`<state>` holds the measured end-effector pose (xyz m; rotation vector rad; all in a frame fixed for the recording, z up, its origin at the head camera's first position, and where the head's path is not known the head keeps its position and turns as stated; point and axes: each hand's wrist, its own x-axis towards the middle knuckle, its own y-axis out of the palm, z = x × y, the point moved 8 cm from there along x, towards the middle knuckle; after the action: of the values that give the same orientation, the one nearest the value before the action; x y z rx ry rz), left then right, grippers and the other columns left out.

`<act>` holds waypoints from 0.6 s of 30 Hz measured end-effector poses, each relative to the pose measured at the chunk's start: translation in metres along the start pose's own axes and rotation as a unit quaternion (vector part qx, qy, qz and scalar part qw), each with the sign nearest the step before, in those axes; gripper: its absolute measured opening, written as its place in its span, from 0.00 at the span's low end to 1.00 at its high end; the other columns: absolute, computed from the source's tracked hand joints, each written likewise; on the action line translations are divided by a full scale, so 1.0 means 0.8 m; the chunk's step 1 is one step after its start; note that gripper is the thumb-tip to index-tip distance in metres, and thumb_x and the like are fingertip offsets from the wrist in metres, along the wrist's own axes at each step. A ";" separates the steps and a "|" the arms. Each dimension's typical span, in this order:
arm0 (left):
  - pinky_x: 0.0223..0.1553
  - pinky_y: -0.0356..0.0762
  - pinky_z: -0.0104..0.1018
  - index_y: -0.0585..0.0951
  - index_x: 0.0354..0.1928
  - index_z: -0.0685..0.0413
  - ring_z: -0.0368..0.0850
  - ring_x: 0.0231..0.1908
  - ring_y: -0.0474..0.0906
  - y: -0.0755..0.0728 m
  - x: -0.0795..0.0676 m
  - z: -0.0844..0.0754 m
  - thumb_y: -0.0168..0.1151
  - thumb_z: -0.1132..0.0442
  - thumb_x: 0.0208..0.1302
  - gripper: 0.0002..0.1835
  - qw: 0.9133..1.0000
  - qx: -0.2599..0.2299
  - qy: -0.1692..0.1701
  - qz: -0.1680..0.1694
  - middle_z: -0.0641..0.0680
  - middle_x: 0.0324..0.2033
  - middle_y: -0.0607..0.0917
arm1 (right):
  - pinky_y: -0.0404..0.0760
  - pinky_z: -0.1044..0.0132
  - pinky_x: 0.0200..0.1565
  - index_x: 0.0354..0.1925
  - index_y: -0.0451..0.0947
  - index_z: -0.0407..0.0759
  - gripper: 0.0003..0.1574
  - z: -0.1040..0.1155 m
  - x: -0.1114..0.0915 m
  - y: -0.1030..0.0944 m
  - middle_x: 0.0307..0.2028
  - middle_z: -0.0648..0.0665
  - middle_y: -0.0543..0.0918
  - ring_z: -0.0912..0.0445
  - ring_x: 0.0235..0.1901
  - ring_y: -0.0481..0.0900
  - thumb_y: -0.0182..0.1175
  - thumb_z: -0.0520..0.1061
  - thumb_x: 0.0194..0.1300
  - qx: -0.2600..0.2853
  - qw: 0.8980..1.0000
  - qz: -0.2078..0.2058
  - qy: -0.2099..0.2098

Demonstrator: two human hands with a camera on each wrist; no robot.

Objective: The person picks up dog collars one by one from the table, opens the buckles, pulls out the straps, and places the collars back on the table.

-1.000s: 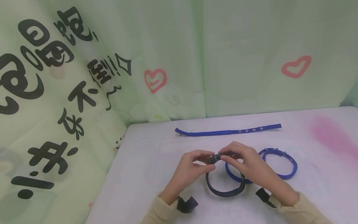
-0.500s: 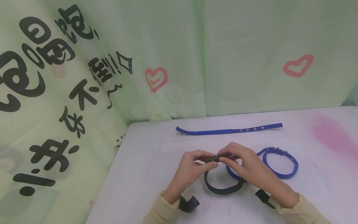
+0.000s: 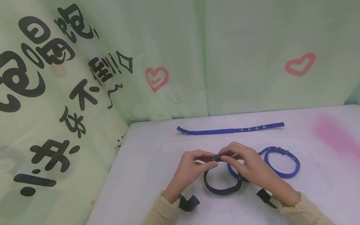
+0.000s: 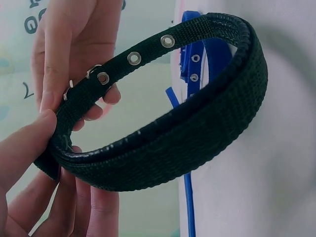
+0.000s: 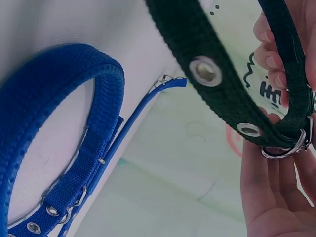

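A dark green collar [image 3: 222, 191] with metal eyelets and buckle hardware is bent into a loop between both hands. At the left, my left hand [image 3: 191, 164] pinches its doubled strap between thumb and fingers. From the right, my right hand [image 3: 246, 159] grips the strap close beside the left fingertips. In the left wrist view, the eyelets [image 4: 134, 58] run along the strap, and the left thumb [image 4: 34, 143] presses on it near the metal loops. The right wrist view shows the buckle and ring [image 5: 289, 150] at the right fingers.
A blue collar [image 3: 211, 132] lies stretched out along the back of the white table [image 3: 146, 175]. Another blue collar [image 3: 295, 167] lies looped to the right; a further blue loop [image 3: 232, 172] is partly hidden behind the right hand. A printed curtain [image 3: 239, 62] hangs behind.
The green collar's loop has shifted slightly left and up beneath the hands. Both hands keep their hold at the strap ends, with small finger movements. The blue collars lie as before.
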<state>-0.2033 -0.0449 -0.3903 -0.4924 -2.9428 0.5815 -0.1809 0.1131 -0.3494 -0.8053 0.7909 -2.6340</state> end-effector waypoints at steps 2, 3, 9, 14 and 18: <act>0.40 0.82 0.28 0.89 0.45 0.49 0.37 0.42 0.82 -0.001 0.000 0.000 0.74 0.54 0.58 0.14 1.000 0.000 -0.001 -0.003 0.45 0.40 0.89 | 0.86 0.65 0.40 0.44 0.81 0.51 0.09 -0.001 0.000 0.000 0.40 0.57 0.82 0.65 0.39 0.81 0.61 0.38 0.69 0.003 1.000 -0.004 0.001; 0.40 0.82 0.28 0.89 0.45 0.48 0.36 0.42 0.81 -0.001 0.000 0.000 0.74 0.54 0.58 0.14 1.000 0.001 -0.003 -0.005 0.45 0.40 0.89 | 0.86 0.65 0.39 0.44 0.81 0.50 0.09 -0.001 0.000 -0.001 0.40 0.57 0.82 0.65 0.38 0.81 0.61 0.37 0.69 0.005 1.000 -0.006 0.001; 0.38 0.83 0.30 0.88 0.45 0.47 0.37 0.37 0.83 0.000 -0.001 0.000 0.73 0.54 0.59 0.13 1.000 -0.020 -0.011 -0.010 0.45 0.38 0.89 | 0.86 0.65 0.39 0.44 0.81 0.50 0.08 -0.006 0.000 -0.002 0.40 0.56 0.81 0.64 0.38 0.82 0.61 0.38 0.69 0.005 1.000 -0.011 0.017; 0.38 0.83 0.29 0.88 0.47 0.49 0.38 0.34 0.84 0.004 -0.002 -0.001 0.72 0.56 0.60 0.13 1.000 -0.030 -0.003 -0.004 0.48 0.40 0.90 | 0.85 0.66 0.41 0.46 0.82 0.51 0.08 -0.008 0.000 0.001 0.40 0.58 0.81 0.65 0.40 0.82 0.63 0.42 0.69 0.001 1.000 0.010 0.029; 0.39 0.83 0.28 0.87 0.48 0.50 0.36 0.36 0.84 0.009 -0.001 -0.003 0.71 0.55 0.62 0.14 1.000 -0.023 0.005 0.009 0.48 0.42 0.89 | 0.84 0.67 0.40 0.45 0.83 0.54 0.09 -0.005 0.000 0.001 0.38 0.61 0.81 0.67 0.38 0.81 0.65 0.43 0.67 -0.009 1.000 0.014 0.012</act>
<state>-0.1999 -0.0383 -0.3911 -0.5257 -2.9502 0.5135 -0.1829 0.1144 -0.3527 -0.7616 0.8277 -2.6203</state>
